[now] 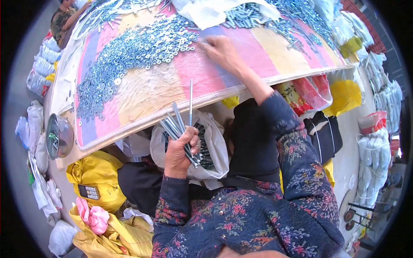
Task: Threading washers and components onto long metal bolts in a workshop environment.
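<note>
so there's a bunch of long metal rods [175, 127] just on the person's side of the striped table's [144, 92] near edge, with one rod standing up apart from the rest. the left hand [183, 148] is closed around them, fingers curled in tight. the right hand [221, 49] is over the top of the striped table, right by the edge of a big spread of metal washers [142, 47]. its fingertips are blurry, so can't tell if it's pinching anything.

more rods [247, 16] are heaped toward the far side of the striped table, next to some white plastic [200, 10]. below its near edge there's an open white bag [218, 150] with dark metal pieces inside. a clear bowl [64, 137] sits at the left end, and a yellow bag [99, 165] with a calculator [88, 191] on it is below that corner. another person [64, 21] is beyond the far left corner.
</note>
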A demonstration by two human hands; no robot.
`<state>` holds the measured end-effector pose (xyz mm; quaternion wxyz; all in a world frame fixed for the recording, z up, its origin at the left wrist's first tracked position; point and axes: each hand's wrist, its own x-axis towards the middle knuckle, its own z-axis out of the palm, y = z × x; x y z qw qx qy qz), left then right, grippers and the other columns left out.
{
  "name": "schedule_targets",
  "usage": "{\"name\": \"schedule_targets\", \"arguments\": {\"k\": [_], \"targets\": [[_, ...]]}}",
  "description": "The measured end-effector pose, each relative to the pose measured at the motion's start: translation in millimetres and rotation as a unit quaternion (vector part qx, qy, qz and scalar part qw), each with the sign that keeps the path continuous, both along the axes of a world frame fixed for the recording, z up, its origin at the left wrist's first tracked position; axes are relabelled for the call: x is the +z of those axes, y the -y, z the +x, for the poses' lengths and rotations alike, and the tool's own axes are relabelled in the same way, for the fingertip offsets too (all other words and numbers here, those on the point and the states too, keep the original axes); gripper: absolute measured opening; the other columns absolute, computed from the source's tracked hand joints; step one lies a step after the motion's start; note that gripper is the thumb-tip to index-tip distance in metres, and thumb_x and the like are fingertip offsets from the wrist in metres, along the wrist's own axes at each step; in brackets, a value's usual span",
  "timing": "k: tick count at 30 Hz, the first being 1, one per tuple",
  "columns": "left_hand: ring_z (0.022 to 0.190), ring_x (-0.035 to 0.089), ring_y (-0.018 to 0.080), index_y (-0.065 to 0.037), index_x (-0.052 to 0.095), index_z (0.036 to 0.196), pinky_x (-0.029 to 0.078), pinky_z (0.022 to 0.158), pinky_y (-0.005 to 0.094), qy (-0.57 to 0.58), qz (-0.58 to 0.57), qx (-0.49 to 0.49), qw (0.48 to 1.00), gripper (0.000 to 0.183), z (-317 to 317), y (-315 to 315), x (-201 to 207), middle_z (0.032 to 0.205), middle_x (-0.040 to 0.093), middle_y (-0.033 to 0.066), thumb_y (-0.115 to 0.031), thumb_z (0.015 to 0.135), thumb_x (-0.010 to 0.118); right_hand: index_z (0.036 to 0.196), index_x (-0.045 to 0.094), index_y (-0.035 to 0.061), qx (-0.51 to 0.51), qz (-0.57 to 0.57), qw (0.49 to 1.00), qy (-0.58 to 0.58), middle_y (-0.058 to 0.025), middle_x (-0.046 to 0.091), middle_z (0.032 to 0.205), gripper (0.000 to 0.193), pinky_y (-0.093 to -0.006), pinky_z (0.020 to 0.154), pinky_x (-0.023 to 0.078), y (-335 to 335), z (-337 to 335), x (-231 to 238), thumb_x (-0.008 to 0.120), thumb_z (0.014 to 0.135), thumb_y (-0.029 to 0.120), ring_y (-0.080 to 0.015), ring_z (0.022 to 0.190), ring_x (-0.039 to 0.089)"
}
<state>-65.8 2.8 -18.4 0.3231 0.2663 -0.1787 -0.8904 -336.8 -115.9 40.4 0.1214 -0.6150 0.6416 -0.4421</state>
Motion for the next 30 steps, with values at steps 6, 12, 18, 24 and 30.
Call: {"name": "schedule_targets", "arguments": {"k": [6,12,18,24,30], "targets": [[0.051,0.054,0.0144,0.004,0.06,0.093,0.043,0.043,0.022,0.037,-0.029,0.031,0.998,0.015,11.1,4.6,9.5,0.073,0.061,0.0116,-0.009,0.087,0.066,0.092,0.07,0.0052,-0.143,0.03,0.93,-0.336,-0.021,0.066,0.093,0.018,-0.0484,0.074,0.052,110.5,-28.4,-21.2,0.057,0.08,0.012,-0.0383,0.089,0.065],[0.048,0.052,0.0124,0.003,0.06,0.095,0.039,0.041,0.0211,0.079,-0.093,0.065,0.99,0.016,17.6,7.9,17.1,0.067,0.059,0.0081,-0.008,0.086,0.067,0.091,0.066,-0.0007,-0.113,0.118,0.935,-0.314,-0.0174,0.064,0.077,0.019,-0.0411,0.061,0.051,133.5,-65.5,-19.6,0.064,0.084,0.017,-0.0311,0.068,0.063],[0.057,0.053,0.012,0.001,0.056,0.102,0.043,0.042,0.0218,0.089,-0.072,0.096,0.989,0.018,34.9,3.5,11.8,0.085,0.06,0.0101,-0.004,0.087,0.064,0.097,0.064,-0.0043,0.04,0.14,0.96,0.238,-0.0177,0.07,0.091,0.019,-0.0297,0.06,0.055,34.2,-12.8,7.1,0.057,0.091,0.013,-0.0207,0.071,0.068],[0.049,0.047,0.0086,0.001,0.056,0.094,0.037,0.041,0.0194,0.089,-0.09,0.088,0.988,0.018,33.1,-2.2,1.5,0.068,0.051,0.003,-0.015,0.09,0.062,0.111,0.053,-0.0043,0.266,0.104,0.806,0.519,-0.0245,0.067,0.095,0.019,-0.0206,0.059,0.053,-25.9,28.7,-1.6,0.049,0.097,0.008,-0.0142,0.061,0.061],[0.049,0.048,0.0091,0.002,0.057,0.094,0.039,0.041,0.02,0.123,-0.108,0.099,0.982,0.017,26.4,-15.5,14.3,0.07,0.055,0.0047,-0.012,0.088,0.065,0.107,0.055,-0.0062,0.226,0.073,0.817,0.525,-0.023,0.067,0.094,0.019,-0.0211,0.058,0.053,-61.1,49.3,-9.4,0.051,0.097,0.009,-0.0145,0.061,0.062]]}}
